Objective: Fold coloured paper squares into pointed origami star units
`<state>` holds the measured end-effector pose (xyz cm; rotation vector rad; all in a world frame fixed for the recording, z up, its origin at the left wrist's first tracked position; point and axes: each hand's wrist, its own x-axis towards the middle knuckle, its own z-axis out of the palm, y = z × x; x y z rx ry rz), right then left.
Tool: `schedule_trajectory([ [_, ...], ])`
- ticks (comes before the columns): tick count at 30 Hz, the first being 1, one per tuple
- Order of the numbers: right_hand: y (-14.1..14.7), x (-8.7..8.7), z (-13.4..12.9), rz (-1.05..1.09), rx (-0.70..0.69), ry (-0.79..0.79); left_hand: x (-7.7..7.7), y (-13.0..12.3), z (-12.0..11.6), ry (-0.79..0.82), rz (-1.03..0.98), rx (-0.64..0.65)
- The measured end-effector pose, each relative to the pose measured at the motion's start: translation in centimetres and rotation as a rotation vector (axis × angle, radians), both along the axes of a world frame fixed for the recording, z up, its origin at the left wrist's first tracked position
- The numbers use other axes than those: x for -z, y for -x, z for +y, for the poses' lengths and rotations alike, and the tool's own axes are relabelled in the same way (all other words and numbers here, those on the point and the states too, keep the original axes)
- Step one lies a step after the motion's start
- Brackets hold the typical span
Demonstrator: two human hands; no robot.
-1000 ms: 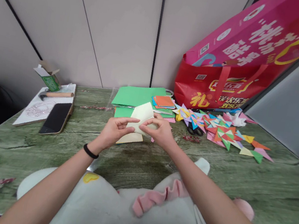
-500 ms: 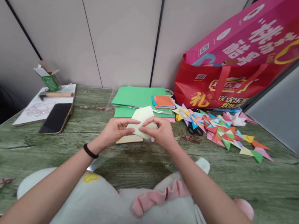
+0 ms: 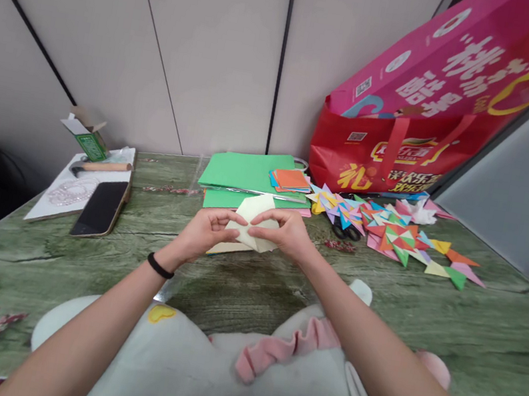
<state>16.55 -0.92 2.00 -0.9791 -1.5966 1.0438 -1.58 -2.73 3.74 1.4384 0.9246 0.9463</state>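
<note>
A pale cream folded paper (image 3: 257,205) is held up above the table between both hands. My left hand (image 3: 208,232) pinches its left side between thumb and fingers. On the right side, my right hand (image 3: 284,230) grips it the same way, the fingertips of both hands almost meeting at its middle. Below and behind the paper lie some tan sheets (image 3: 228,248), partly hidden by it. Just beyond are green sheets (image 3: 243,171) with a small stack of coloured squares, orange on top (image 3: 290,179).
Folded paper stars (image 3: 397,237) and black scissors (image 3: 346,230) lie right. Behind stands a red bag (image 3: 348,148). At left are a phone (image 3: 99,209), a hammer (image 3: 107,166) and a small green box (image 3: 90,145). A plush toy (image 3: 194,375) lies at the table's near edge.
The cream paper has tilted and dropped slightly between the fingers, and a fold now shows along its lower edge. Both hands keep their pinch near the same place.
</note>
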Motion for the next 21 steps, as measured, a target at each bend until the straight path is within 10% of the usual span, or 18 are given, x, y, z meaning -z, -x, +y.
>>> schedule_trajectory([
  [21,-0.13,0.3,0.1,-0.043,-0.051,0.104,-0.05,0.13,0.12,-0.067,0.142,0.041],
])
